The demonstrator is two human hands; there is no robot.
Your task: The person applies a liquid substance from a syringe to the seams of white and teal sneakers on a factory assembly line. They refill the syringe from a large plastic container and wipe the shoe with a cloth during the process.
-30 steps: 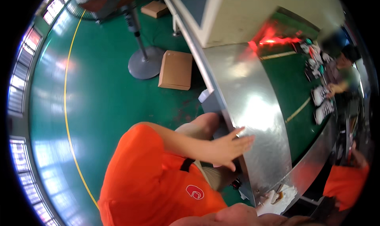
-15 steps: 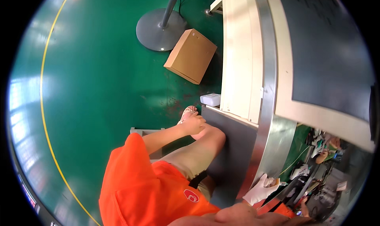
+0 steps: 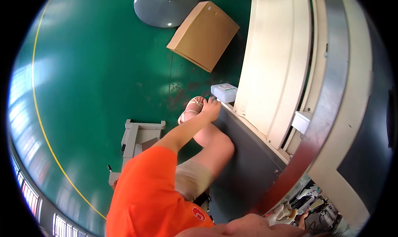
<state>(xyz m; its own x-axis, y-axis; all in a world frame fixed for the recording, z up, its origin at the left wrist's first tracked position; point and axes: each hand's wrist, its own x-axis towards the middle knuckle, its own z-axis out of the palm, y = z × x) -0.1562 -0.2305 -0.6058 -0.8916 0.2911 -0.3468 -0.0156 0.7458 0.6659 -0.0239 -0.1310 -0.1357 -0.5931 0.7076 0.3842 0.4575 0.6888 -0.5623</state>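
My bare left hand [image 3: 212,108] reaches down past my knee to the far corner of a dark grey panel [image 3: 244,162]. Its fingers look spread, with nothing I can make out between them. Just beyond the fingertips stands a white plastic jug [image 3: 224,92] with a label, beside the cream cabinet [image 3: 273,67]. A foot in a strappy sandal [image 3: 191,109] rests left of that hand. At the lower right, under the metal edge, a whitish shape seems to be my gloved right hand [image 3: 284,214]; its fingers are largely hidden.
A cardboard box [image 3: 205,35] lies on the green floor [image 3: 103,71] near a round grey stand base [image 3: 166,8]. To the left of my leg is a grey metal frame [image 3: 137,133]. A curved metal edge [image 3: 331,79] runs along the right, above mixed items at lower right.
My view has shifted toward the cabinet and closer to the floor. My left hand has moved from beside the shin to the panel's corner by the jug. The whitish glove shows less.
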